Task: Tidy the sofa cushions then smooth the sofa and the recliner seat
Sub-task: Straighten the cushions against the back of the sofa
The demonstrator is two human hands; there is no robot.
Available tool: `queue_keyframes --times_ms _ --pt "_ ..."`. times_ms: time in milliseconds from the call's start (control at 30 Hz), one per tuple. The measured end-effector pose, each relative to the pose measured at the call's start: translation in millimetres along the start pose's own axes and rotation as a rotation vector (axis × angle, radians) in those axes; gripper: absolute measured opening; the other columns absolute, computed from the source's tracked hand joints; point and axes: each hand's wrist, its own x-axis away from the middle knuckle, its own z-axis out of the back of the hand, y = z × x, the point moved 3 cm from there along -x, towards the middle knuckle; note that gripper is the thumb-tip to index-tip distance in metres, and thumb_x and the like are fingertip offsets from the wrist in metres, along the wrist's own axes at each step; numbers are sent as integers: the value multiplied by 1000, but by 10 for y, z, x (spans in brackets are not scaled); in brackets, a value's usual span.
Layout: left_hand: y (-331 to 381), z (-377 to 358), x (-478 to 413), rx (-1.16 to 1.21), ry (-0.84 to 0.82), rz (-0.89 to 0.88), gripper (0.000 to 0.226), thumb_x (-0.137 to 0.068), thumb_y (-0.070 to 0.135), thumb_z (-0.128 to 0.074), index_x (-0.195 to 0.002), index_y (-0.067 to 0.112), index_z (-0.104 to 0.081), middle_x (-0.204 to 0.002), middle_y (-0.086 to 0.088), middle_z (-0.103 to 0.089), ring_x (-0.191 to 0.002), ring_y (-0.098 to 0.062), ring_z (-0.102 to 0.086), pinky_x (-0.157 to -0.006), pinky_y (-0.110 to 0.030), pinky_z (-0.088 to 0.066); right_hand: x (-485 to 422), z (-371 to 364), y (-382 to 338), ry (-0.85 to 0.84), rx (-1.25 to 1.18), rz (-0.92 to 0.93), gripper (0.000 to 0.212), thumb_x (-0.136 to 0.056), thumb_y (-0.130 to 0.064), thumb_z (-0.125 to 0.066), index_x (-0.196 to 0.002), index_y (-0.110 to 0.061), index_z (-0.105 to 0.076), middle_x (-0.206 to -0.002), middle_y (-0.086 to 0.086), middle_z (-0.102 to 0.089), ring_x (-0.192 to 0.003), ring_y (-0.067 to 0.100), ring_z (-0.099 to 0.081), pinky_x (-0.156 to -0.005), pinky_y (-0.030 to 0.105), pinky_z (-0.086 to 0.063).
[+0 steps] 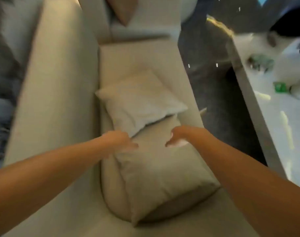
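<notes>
Cushion tidying is in hand: both hands hover over the beige cushion lying flat on the sofa seat, the pale cushion overlapping its far edge at 12 o'clock. Left hand and right hand have fingers loosely spread, gripping nothing. Next, I judge, they must grip a cushion's edges and prop it against the backrest at 9 o'clock.

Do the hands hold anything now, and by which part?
Nothing is clearly held: left hand and right hand reach over the beige cushion, fingers loose.

Open hands above beige cushion
</notes>
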Motion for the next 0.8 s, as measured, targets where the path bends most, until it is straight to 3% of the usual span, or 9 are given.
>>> queue_keyframes --times_ms 67,133,167,267,333,433,533,633,800 --pt "-21 -382 -441 -86 0 -51 82 -79 80 -38 -128 16 -57 -137 -11 -55 -112 -35 -58 -66 -32 -55 -468 -392 137 42 -95 -90 101 -82 -74 -54 -157 -21 -11 -163 16 -15 -144 43 -25 -112 59 -31" --pt "-150 -807 -763 53 -144 17 90 -77 85 -30 -145 26 -41 -153 -5 -38 -128 -38 -47 -81 -45 -56 -888 -843 223 73 -218 -165 111 -71 -87 -49 -151 -44 16 -164 11 16 -147 49 0 -112 71 -16" --pt "-203 -1015 -889 199 -235 90 97 -73 88 -32 -150 29 -29 -156 -3 -30 -127 -41 -45 -76 -51 -57 -1072 -1038 245 101 -307 -169 111 -66 -91 -47 -143 -55 24 -162 7 25 -146 50 7 -111 73 -11" --pt "-242 -1353 -1094 806 -290 234 139 -52 90 -57 -154 20 6 -159 1 -16 -126 -37 -44 -80 -56 -55 -1326 -1281 370 346 -544 -164 101 -44 -102 -42 -117 -82 26 -163 -9 23 -146 49 6 -105 80 -5" --pt "-232 -1432 -1125 1127 -192 245 140 -49 76 -75 -151 24 5 -150 2 -30 -124 -30 -47 -91 -55 -51 -1369 -1324 463 404 -623 -154 98 -37 -105 -40 -113 -87 18 -164 -11 15 -146 47 1 -105 80 -6" --pt "-309 -1403 -977 1366 -67 253 98 -60 52 -87 -130 30 -22 -127 1 -49 -113 -26 -52 -95 -55 -47 -1261 -1238 453 396 -604 -150 100 -42 -107 -27 -129 -78 12 -165 -7 9 -148 41 -3 -112 72 -8" --pt "-505 -1172 -715 1343 92 194 59 -77 30 -81 -114 26 -36 -112 -1 -56 -102 -24 -58 -93 -52 -50 -1143 -1136 308 366 -736 -153 90 -65 -97 -27 -145 -64 -2 -166 -2 0 -150 32 -4 -117 64 -5" --pt "-874 -782 -363 1238 201 140 50 -79 25 -79 -108 27 -38 -103 -4 -59 -94 -25 -60 -85 -53 -53 -961 -1275 -85 283 -951 -81 75 -88 -74 -40 -153 -47 -13 -166 3 -9 -151 23 -7 -121 51 -4" --pt "-1692 -207 299 1117 351 37 50 -79 12 -77 -110 28 -40 -86 -14 -56 -74 -24 -55 -69 -48 -52 -706 -1568 -1364 79 -1271 108 67 -99 -60 -32 -156 -30 -13 -165 -3 -16 -149 19 -15 -120 40 -7"
